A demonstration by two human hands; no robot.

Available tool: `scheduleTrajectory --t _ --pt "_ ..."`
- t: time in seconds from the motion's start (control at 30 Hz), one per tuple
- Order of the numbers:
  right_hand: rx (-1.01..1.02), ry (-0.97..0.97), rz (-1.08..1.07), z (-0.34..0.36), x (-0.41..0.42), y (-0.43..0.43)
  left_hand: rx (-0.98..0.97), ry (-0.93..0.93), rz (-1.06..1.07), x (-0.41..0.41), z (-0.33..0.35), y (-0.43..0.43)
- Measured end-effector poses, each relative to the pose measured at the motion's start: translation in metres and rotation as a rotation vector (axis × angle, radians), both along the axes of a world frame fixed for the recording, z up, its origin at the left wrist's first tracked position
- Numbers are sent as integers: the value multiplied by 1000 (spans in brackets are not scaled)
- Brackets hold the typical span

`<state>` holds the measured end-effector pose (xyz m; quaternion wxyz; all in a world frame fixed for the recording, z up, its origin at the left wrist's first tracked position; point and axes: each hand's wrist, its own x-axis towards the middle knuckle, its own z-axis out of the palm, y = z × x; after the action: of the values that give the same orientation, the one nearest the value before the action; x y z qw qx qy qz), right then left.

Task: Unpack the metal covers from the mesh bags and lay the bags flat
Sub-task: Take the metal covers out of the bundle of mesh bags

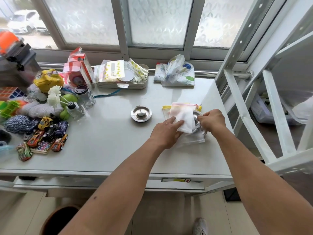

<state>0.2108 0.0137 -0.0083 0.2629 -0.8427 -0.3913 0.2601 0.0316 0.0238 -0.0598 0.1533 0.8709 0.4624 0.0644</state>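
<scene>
One round metal cover lies bare on the white table, left of a small pile of mesh bags. A pale pink-and-white mesh bag tops the pile, over a yellow-edged one and a white one. My left hand presses flat on the top bag's near corner. My right hand pinches the rim of a second metal cover, which peeks out from under the bags at their right side; most of it is hidden.
Toy cars, yarn, glass jars and a yellow toy crowd the table's left. A tray of zip bags and a folded printed cloth sit by the window. A white metal frame stands close on the right.
</scene>
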Motion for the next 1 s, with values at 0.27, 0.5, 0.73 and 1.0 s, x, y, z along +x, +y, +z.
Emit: scheduleTrajectory --t 0.27,0.5,0.73,1.0 --pt "-2 65 -77 -4 10 0 289 -46 122 -41 6 8" --pt "74 150 -220 -5 13 -1 139 197 354 -107 5 39" --pt "439 -193 -331 28 0 -1 182 -134 357 -123 5 36" --pt "291 109 153 6 -105 12 5 -384 633 -141 6 33"
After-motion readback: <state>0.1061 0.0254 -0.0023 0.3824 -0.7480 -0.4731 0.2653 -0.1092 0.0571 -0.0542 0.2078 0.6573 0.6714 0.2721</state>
